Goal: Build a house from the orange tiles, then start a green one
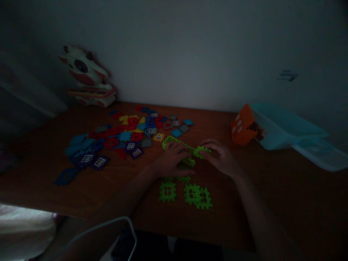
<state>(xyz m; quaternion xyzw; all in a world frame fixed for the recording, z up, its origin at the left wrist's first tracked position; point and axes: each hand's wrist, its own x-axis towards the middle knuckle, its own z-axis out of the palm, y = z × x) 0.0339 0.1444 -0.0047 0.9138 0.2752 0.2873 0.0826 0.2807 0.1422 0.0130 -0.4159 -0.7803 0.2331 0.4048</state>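
Note:
The scene is dim. My left hand [171, 159] lies curled over a partly joined green tile assembly [185, 148] on the wooden table [272, 188]. My right hand [221, 156] pinches the assembly's right end at a green tile [201, 151]. Just in front of my hands lie loose green window tiles: one single [167, 191] and a joined pair [198, 196]. Parts of the assembly are hidden under my left palm.
A heap of coloured interlocking tiles [127, 136] covers the table's left half, with blue ones [78, 145] nearest the left. An orange tile house [243, 126] stands beside a light blue box with lid [288, 132] at right. A cow-shaped toy [87, 78] sits against the wall.

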